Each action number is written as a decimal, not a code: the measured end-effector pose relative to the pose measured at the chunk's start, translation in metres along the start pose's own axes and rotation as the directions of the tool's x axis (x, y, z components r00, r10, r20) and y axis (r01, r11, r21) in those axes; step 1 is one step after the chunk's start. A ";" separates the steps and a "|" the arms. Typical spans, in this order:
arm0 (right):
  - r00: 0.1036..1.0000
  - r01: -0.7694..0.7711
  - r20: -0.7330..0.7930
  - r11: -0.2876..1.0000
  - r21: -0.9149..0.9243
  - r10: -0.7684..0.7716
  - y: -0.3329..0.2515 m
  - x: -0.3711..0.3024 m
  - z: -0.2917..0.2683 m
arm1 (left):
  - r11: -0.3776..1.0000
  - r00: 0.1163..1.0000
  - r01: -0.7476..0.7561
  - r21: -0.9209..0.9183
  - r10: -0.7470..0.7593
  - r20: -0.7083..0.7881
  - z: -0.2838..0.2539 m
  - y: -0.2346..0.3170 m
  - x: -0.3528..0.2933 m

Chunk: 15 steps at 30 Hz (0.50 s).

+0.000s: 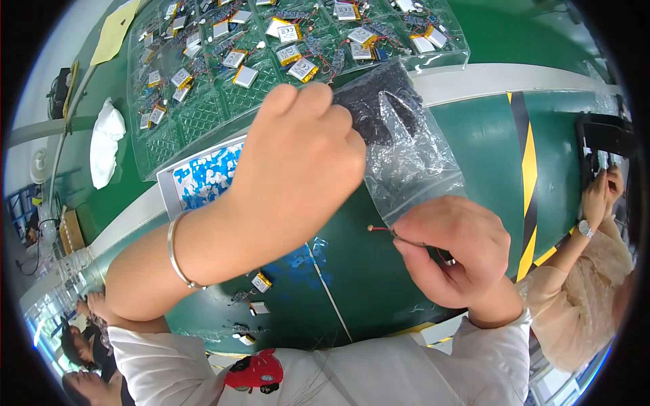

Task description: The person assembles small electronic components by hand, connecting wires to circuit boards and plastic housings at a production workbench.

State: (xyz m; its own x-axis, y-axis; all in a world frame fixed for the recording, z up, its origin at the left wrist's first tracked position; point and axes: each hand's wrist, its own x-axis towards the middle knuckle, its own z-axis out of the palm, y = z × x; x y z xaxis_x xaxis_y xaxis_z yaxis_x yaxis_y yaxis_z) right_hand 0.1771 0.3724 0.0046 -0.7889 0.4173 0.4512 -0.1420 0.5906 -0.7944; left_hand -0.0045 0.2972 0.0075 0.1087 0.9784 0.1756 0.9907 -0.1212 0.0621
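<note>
Red wire (382, 229) pinched in right fingers (414, 220), end jutting left.

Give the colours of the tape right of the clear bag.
The tape is striped black and yellow; head view.

Left hand (305, 149): fingers curled, knuckles up, over the near side of the tray (193, 128); its grip is hidden. Right hand (464, 250): grip of thumb and finger pinching a wire (380, 229), tip poking out left. Clear bag (416, 166), black contents at its far end, reaching toward right hand. Tray holds many small batteries (289, 32). Box (170, 195), blue-and-white contents, partly behind left wrist. Loose batteries (261, 283) near left on the table (365, 284). Co-worker's hands (599, 189) at right.
</note>
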 end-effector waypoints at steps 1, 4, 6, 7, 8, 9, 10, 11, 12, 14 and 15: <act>1.000 0.009 -0.010 1.000 -0.006 -0.009 0.000 0.000 -0.001 | 0.998 1.000 0.021 -0.063 -0.022 -0.005 -0.004 -0.002 0.002; 0.998 0.000 -0.062 0.998 -0.060 -0.004 -0.006 0.002 -0.005 | 0.838 0.987 0.143 -0.527 -0.160 0.014 -0.032 -0.008 -0.003; 0.998 -0.045 0.034 0.999 0.008 0.045 -0.013 -0.004 -0.011 | 0.588 0.960 0.241 -0.772 -0.262 0.101 -0.043 -0.005 -0.018; 0.999 -0.042 0.001 0.997 0.067 0.042 -0.018 -0.005 -0.009 | 0.262 0.917 0.314 -0.913 -0.333 0.220 -0.050 0.000 -0.027; 0.999 -0.036 -0.031 0.992 0.125 0.040 -0.024 -0.006 -0.007 | 0.268 0.916 0.309 -0.913 -0.344 0.209 -0.055 0.007 -0.037; 0.998 -0.060 0.016 0.985 0.164 0.059 -0.034 -0.007 -0.006 | 0.035 0.880 0.332 -0.942 -0.371 0.297 -0.057 0.014 -0.047; 0.999 -0.046 0.027 0.985 0.166 0.042 -0.043 -0.007 -0.003 | -0.202 0.843 0.331 -0.922 -0.377 0.385 -0.057 0.020 -0.059; 0.999 -0.035 0.045 0.983 0.181 0.027 -0.052 -0.007 0.001 | -0.306 0.862 0.298 -0.904 -0.321 0.393 -0.056 0.020 -0.072; 0.998 -0.025 0.064 0.981 0.194 0.013 -0.062 -0.007 0.006 | -0.302 0.861 0.284 -0.910 -0.337 0.381 -0.059 0.027 -0.080; 0.997 -0.008 0.075 0.978 0.206 -0.008 -0.078 -0.007 0.015 | -0.307 0.853 0.208 -0.929 -0.407 0.326 -0.064 0.042 -0.091; 0.998 0.001 0.069 0.983 0.184 -0.014 -0.087 -0.008 0.020 | -0.295 0.867 0.166 -0.941 -0.411 0.282 -0.068 0.046 -0.098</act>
State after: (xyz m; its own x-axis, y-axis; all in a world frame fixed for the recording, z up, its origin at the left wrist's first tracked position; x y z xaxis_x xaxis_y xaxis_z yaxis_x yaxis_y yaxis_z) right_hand 0.1840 0.3040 0.0619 -0.8262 0.3601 0.4332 -0.2503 0.4543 -0.8550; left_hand 0.0251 0.1847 0.0602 -0.2899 0.9451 -0.1508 -0.3517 0.0414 0.9352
